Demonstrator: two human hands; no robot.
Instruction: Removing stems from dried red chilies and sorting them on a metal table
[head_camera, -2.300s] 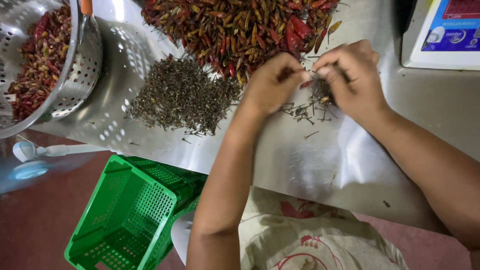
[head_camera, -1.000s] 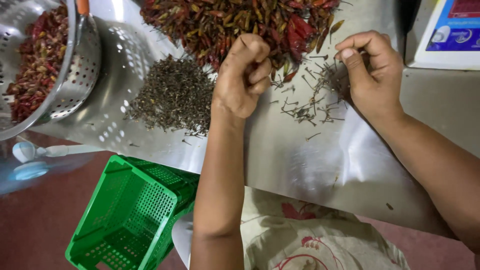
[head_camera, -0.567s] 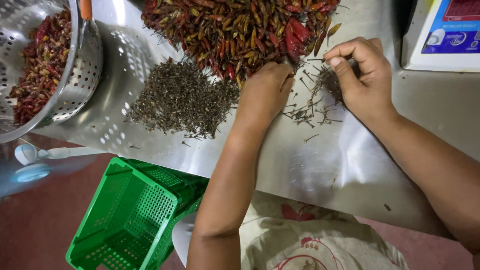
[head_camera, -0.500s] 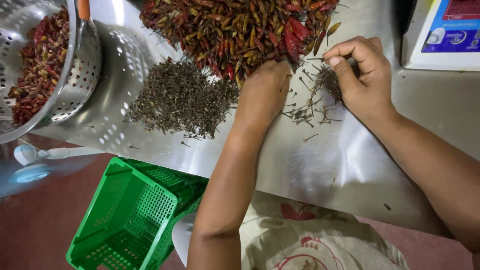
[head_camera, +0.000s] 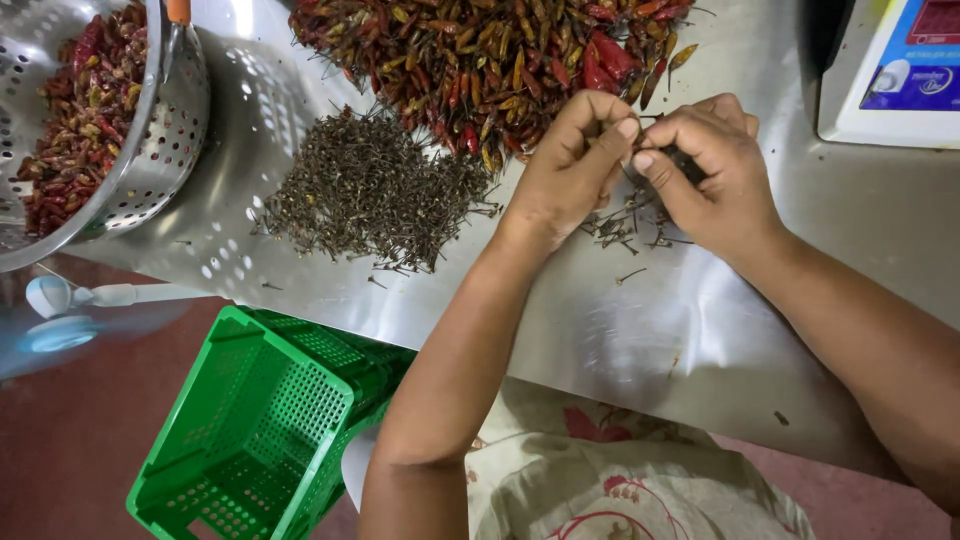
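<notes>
A: Start at the left. What is there?

B: A perforated steel colander (head_camera: 150, 150) with dried red chillies in it sits on the steel table (head_camera: 640, 340); below the table edge stands a green plastic crate (head_camera: 265, 430). Next comes a dark heap of pulled stems (head_camera: 375, 195), and behind it the big pile of dried chillies (head_camera: 480, 50).

A: And the hands?

B: The left hand (head_camera: 565, 170) and right hand (head_camera: 705, 170) meet just in front of that pile, over a scatter of loose stems (head_camera: 625, 225). Both are pinched together, fingertips touching, on one small chilli (head_camera: 640, 140) that is mostly hidden between them.

A: How would that pod handle?

B: I judge it very light, dry and brittle, with papery skin that would crack if squeezed. The stem looks thin and stiff. Best held gently on the body with one pinch, the other pinch right at the stem's base.

A: Anything further right?

B: The corner of a white weighing scale (head_camera: 880, 90).
</notes>
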